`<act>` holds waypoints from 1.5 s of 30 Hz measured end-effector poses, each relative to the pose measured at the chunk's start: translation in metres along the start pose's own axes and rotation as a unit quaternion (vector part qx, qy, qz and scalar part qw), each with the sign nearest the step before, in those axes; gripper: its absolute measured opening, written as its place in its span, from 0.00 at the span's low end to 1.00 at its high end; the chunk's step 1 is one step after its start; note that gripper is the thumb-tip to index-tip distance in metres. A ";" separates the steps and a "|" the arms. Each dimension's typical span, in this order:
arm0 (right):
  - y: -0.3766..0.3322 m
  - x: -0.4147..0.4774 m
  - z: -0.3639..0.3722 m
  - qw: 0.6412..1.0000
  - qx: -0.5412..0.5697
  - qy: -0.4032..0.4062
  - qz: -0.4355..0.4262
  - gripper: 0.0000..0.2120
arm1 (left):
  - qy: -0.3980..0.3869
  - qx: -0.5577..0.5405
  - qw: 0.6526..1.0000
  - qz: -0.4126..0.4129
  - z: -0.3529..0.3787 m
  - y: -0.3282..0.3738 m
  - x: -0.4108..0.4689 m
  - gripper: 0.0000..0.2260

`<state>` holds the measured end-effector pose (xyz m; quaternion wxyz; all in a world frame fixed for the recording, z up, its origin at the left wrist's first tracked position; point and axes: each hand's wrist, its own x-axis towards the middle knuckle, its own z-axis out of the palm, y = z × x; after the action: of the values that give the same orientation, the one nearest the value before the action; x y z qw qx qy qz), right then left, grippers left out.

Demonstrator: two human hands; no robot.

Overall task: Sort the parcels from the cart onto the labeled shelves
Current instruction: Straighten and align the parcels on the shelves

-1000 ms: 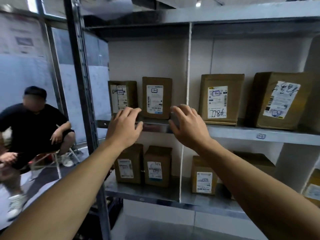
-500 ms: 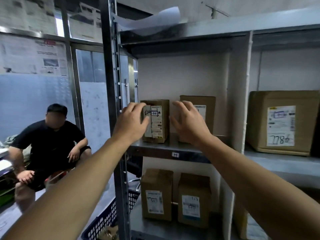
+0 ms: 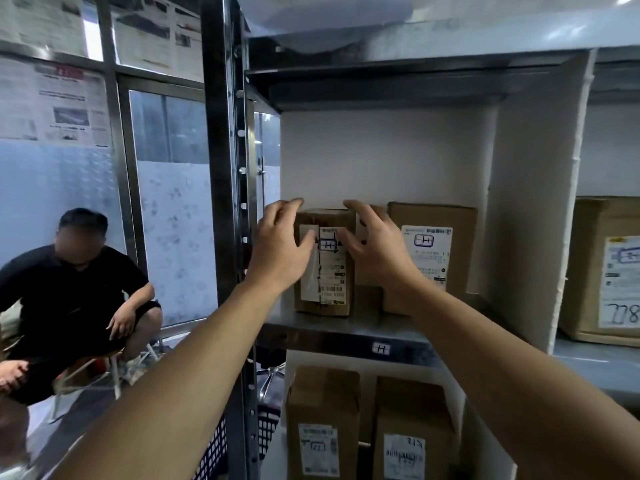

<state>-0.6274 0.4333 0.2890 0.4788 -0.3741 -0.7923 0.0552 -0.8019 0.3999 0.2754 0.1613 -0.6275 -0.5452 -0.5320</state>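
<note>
A small brown parcel with a white label marked H stands upright on the steel shelf, whose front edge carries an H tag. My left hand is at the parcel's left side and my right hand at its right side. Both hands have loosely curved, spread fingers up by the top corners and thumbs in front of the label. I cannot tell whether they touch it. A second H-labelled parcel stands just to the right.
A steel upright borders the bay on the left and a white divider on the right. Beyond the divider sits a large box. Two parcels stand on the shelf below. A blue basket sits low; a person sits at left.
The view swung left and closer to the left bay. Both empty hands rose from the shelf edge to either side of the small H parcel.
</note>
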 end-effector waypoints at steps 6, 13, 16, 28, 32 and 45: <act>0.011 0.009 0.016 1.000 0.024 0.001 -0.009 0.21 | -0.016 -0.013 1.000 0.011 0.010 -0.010 0.011 0.20; 0.018 0.014 0.019 0.999 0.049 0.007 -0.019 0.21 | -0.016 -0.024 1.000 0.011 0.016 -0.018 0.011 0.20; 0.017 0.015 0.020 0.998 0.054 0.008 -0.010 0.22 | -0.014 -0.020 1.000 0.014 0.017 -0.018 0.011 0.20; 0.012 -0.022 -0.039 0.975 -0.154 0.089 -0.134 0.26 | 0.042 0.005 0.992 0.116 0.007 0.008 0.008 0.22; 0.039 -0.031 -0.076 0.946 -0.262 0.136 -0.130 0.25 | 0.021 0.032 0.983 0.182 0.022 0.038 0.011 0.23; 0.080 -0.029 -0.123 0.947 -0.315 0.039 -0.050 0.27 | -0.090 0.092 0.973 0.191 0.086 0.107 0.030 0.27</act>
<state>-0.4778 0.4381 0.2985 0.3692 -0.4680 -0.7674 -0.2361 -0.6731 0.4446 0.3083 0.2677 -0.7475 -0.4743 -0.3802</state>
